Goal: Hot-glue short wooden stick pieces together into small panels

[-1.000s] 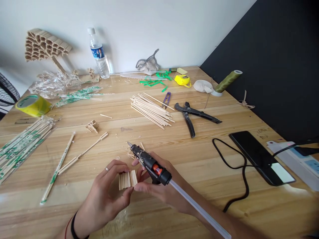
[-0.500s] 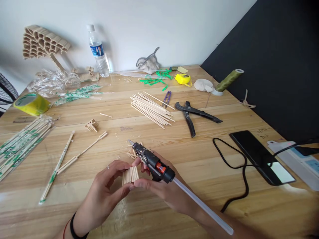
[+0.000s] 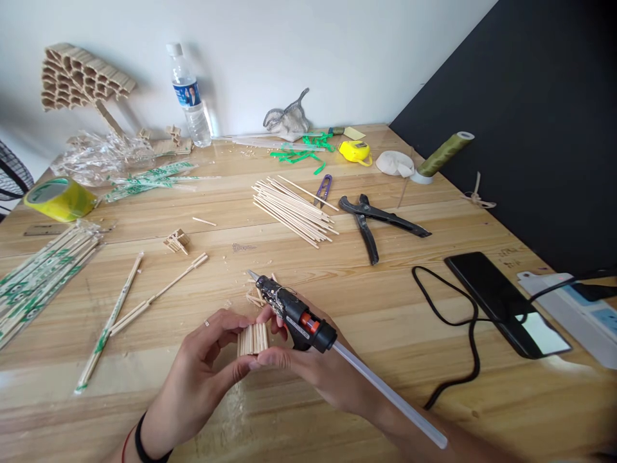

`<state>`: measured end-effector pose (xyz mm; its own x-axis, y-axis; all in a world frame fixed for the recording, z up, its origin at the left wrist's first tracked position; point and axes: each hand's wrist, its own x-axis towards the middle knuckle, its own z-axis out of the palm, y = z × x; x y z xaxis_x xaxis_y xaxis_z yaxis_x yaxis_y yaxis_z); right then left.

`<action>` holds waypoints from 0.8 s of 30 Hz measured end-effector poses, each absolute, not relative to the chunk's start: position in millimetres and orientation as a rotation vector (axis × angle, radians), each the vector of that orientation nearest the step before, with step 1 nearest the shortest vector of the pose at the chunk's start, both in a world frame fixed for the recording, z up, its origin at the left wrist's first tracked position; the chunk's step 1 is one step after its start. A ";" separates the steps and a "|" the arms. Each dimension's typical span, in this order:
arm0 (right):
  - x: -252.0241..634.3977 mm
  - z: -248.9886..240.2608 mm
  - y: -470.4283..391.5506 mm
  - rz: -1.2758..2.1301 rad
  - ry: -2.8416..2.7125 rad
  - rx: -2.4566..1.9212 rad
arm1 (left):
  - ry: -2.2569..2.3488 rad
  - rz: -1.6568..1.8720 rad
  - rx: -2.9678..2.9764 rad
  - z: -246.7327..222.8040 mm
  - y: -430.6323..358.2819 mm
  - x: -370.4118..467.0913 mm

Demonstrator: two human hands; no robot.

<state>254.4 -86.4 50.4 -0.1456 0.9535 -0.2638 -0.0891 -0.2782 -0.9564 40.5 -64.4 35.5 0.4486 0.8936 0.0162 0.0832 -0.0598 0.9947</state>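
Note:
A small panel of short wooden sticks (image 3: 252,339) laid side by side is pinched by my left hand (image 3: 207,360) between thumb and fingers. My right hand (image 3: 308,366) grips a black hot glue gun (image 3: 294,312), and its thumb and fingertips also touch the panel's right end. The gun's nozzle points up and to the left, over a few short stick pieces (image 3: 255,297) on the table. From its back end a long clear glue stick (image 3: 390,395) sticks out over my right forearm. The gun's trigger is hidden by my fingers.
Beyond my hands lie a pile of chopsticks (image 3: 294,211), purple snips (image 3: 323,190) and black cutters (image 3: 373,218). Joined sticks (image 3: 159,296) and wrapped chopsticks (image 3: 48,276) are at left. A phone (image 3: 501,302) and black cable (image 3: 475,360) are at right; a bottle (image 3: 189,96) stands behind.
The sticks at the panel's right end now sit more evenly in line with the others. Both hands and the glue gun stay almost in place.

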 end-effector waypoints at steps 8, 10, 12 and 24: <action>253.1 53.3 -85.1 1.695 -0.977 -1.234 | 0.915 0.814 1.405 37.8 -64.3 41.4; 252.4 54.8 -85.0 1.701 -0.967 -1.241 | 0.910 0.801 1.374 37.8 -64.9 41.8; 251.4 56.3 -85.0 1.688 -0.974 -1.247 | 0.899 0.804 1.352 37.4 -65.2 42.7; 251.9 54.3 -86.0 1.572 -1.054 -1.238 | 0.836 0.798 1.288 37.6 -65.4 44.1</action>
